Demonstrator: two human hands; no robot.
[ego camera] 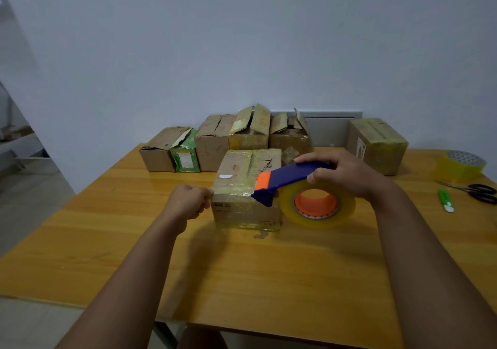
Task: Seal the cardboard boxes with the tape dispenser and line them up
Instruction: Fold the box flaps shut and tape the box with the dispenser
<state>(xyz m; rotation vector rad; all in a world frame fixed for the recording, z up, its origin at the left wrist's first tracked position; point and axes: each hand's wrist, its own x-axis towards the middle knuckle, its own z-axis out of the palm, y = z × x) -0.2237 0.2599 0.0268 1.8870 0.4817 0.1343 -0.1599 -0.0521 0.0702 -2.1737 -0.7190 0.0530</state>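
Both forearms reach in over the desk (242,268) toward the box in front (246,187), so the person is clearly mid-seal on this one; it sits near the middle of the desk, pulled out from the others so there's room to work round it. Left hand (188,200) is at the box's left edge, fingers (205,195) curled in a pinch; looks to me like it's holding the free end of the tape taut against the side, though the clear tape itself is hard to make out. Right hand (344,173) is wrapped over the blue handle of the tape dispenser (295,184), thumb underneath, fingers closed round it; the orange-and-blue nose touches the box's top right edge, with the yellowish roll hanging off the right side. My guess is that angle is for dragging tape across the lid.

Back row of boxes (223,141) waits by the wall, several with flaps still up; one taped box (376,144) stands apart on the right. Spare tape roll (461,165), scissors (478,191) and a green cutter (446,200) sit at the far right.
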